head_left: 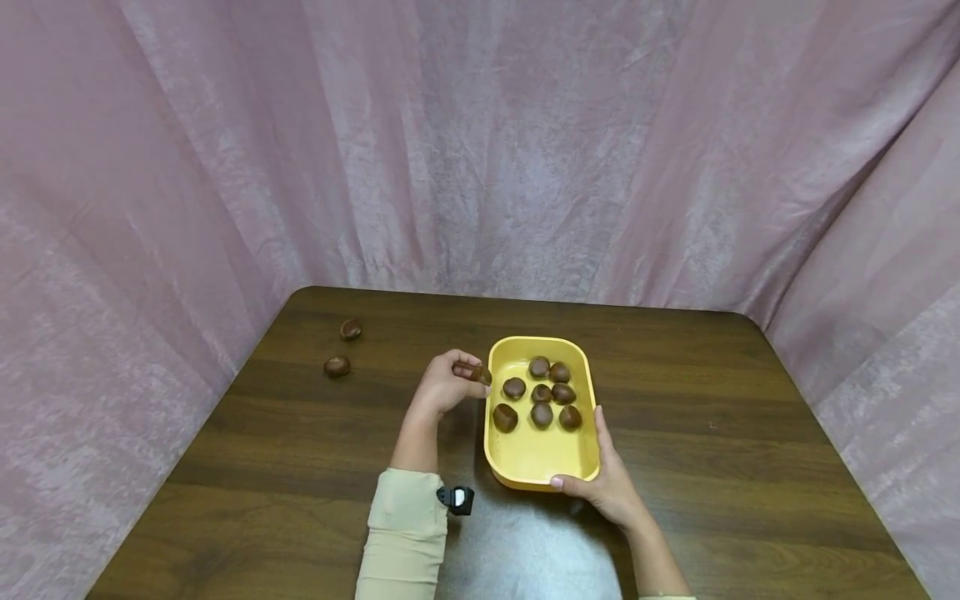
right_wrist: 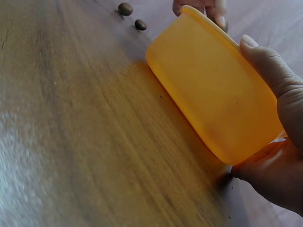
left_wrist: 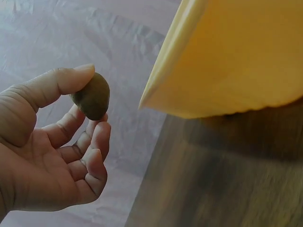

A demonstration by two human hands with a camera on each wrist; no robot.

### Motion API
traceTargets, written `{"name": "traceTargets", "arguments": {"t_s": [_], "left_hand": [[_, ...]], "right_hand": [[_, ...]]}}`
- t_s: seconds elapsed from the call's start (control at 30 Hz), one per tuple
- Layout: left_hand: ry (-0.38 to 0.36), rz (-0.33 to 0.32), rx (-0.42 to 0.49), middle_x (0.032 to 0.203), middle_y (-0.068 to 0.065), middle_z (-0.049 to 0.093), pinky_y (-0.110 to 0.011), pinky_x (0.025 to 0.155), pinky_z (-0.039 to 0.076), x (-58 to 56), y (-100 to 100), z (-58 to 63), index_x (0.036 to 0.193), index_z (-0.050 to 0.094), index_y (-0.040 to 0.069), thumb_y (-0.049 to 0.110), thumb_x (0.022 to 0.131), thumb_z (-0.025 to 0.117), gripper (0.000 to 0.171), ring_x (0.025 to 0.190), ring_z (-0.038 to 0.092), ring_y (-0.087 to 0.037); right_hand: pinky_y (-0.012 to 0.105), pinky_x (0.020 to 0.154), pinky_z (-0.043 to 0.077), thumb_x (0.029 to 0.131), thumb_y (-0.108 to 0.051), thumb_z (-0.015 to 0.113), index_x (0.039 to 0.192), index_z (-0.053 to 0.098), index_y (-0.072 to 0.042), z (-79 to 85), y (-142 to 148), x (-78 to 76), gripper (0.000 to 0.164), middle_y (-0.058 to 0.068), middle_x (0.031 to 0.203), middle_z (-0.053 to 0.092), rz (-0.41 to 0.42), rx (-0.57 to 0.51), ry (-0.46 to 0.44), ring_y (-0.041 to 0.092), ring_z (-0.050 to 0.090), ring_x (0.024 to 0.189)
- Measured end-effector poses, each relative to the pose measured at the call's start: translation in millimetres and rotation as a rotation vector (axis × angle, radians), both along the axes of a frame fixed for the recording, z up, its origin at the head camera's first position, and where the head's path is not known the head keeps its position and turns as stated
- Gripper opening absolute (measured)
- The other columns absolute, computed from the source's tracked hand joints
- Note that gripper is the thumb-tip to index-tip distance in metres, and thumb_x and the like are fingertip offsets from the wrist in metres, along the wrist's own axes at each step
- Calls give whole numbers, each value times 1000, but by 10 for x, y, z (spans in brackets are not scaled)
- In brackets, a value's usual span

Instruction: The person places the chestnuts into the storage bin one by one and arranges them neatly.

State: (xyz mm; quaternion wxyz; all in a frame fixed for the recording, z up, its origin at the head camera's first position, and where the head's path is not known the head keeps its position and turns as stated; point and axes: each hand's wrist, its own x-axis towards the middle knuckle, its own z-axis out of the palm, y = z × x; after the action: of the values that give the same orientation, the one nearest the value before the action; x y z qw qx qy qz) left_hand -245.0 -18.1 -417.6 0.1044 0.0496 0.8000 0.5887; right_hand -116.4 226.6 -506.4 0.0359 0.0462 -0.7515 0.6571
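Between thumb and fingertips, my left hand [head_left: 442, 387] pinches a brown chestnut [left_wrist: 96, 98] beside the left rim of a yellow plastic container [head_left: 532, 457]. The left wrist view shows this chestnut apart from the container's wall [left_wrist: 236, 56]. My right hand [head_left: 617, 490] holds the container at its near right corner. Its thumb [right_wrist: 267, 64] lies at the rim, while the other fingers reach along the right side, partly hidden. Several glossy chestnuts [head_left: 542, 415] lie inside, mostly in the middle and far part of the container.
Two loose chestnuts, one nearer [head_left: 337, 367] and one farther [head_left: 351, 330], lie on the left of the dark wooden table [head_left: 720, 467]. Pink curtains [head_left: 525, 167] hang behind the table and at its sides. A black device [head_left: 456, 500] is strapped at my left wrist.
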Motion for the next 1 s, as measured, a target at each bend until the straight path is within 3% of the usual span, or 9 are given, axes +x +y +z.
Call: {"name": "traceTargets", "arguments": {"t_s": [0.3, 0.47, 0.7, 0.83, 1.0], "left_hand": [[-17, -117, -74, 89, -10, 56, -30, 68, 46, -66, 230, -2, 100, 64, 2, -6, 65, 79, 39, 83, 52, -22], [-57, -171, -111, 90, -12, 57, -37, 71, 47, -102, 349, 13, 98, 64, 4, -5, 65, 79, 37, 80, 52, -22], [-100, -233, -172, 81, -9, 58, -43, 69, 48, -158, 511, 42, 94, 65, 4, -8, 62, 77, 36, 60, 49, -16], [-126, -261, -224, 90, -8, 59, -37, 64, 49, -211, 603, 47, 94, 67, 4, -9, 62, 77, 36, 53, 46, -13], [-134, -306, -326, 97, -8, 57, -40, 70, 51, -283, 680, 62, 95, 67, 7, -6, 64, 79, 36, 57, 50, -15]], "right_hand": [[46, 104, 19, 65, -3, 84, 149, -7, -19, -1, 5, 3, 125, 21, 151, 7, 3, 3, 7, 37, 34, 125], [46, 104, 19, 65, -4, 84, 149, -7, -19, -2, 4, 0, 125, 21, 151, 7, 0, 12, 14, 37, 32, 127], [45, 102, 23, 66, -4, 84, 149, -7, -18, 5, -4, 1, 124, 21, 151, 9, 4, 12, 7, 37, 37, 123], [46, 101, 26, 66, -3, 83, 149, -7, -15, 4, -5, 0, 124, 21, 151, 9, 4, 9, 8, 38, 39, 121], [45, 101, 26, 66, -4, 84, 149, -7, -15, 4, -8, 4, 124, 21, 151, 10, 0, 15, 3, 37, 40, 120]]}}
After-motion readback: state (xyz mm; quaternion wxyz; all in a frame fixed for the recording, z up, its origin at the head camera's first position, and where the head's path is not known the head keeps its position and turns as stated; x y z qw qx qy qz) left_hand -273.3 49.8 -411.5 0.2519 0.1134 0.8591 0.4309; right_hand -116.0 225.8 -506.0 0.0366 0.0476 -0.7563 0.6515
